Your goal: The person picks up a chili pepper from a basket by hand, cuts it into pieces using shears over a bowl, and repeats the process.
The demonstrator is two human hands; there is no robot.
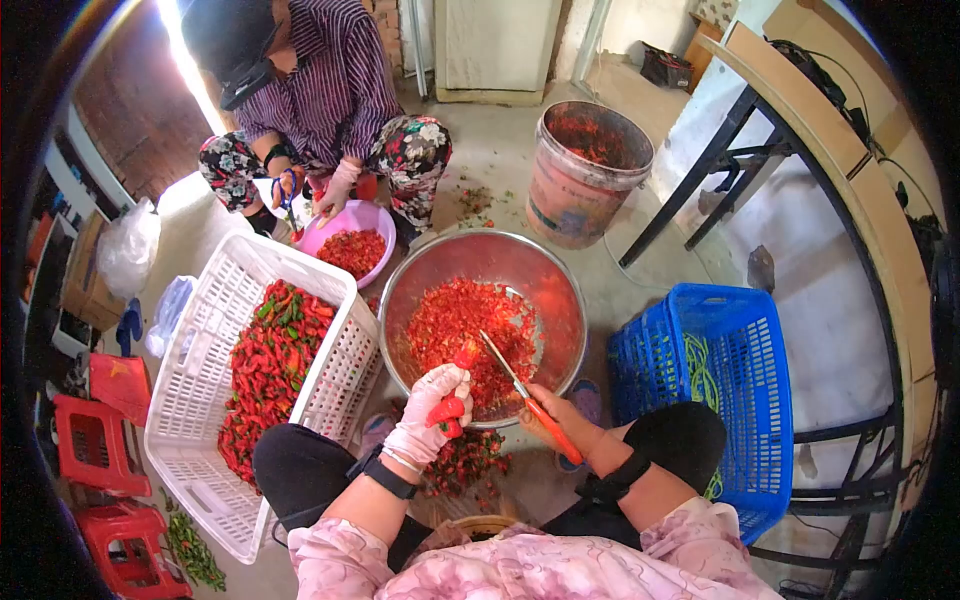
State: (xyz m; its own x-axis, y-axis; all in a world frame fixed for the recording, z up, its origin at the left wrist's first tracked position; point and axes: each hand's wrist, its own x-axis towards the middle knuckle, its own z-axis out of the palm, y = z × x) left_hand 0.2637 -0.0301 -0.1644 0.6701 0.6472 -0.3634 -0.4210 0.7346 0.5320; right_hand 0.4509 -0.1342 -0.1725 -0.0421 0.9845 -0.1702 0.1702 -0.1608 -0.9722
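Observation:
My left hand [430, 415], in a pale glove, is closed around red peppers [445, 413] above the near rim of a large metal bowl [400, 290]. Bare, my right hand [560, 425] grips scissors [545, 420] with red-orange handles; their blades point up and left over the bowl, just right of the peppers. Chopped red pepper [460, 325] covers much of the bowl's bottom. Left of the bowl, a white basket [325, 385] holds whole red peppers [265, 380] with some green ones.
A co-worker [330, 100] squats at the upper left with scissors over a pink bowl [378, 222] of chopped pepper. Behind the metal bowl stands a stained bucket [580, 190]. Blue baskets [735, 400] and a table [800, 90] are right; red stools [100, 445] are left. Pepper stems [465, 465] lie below.

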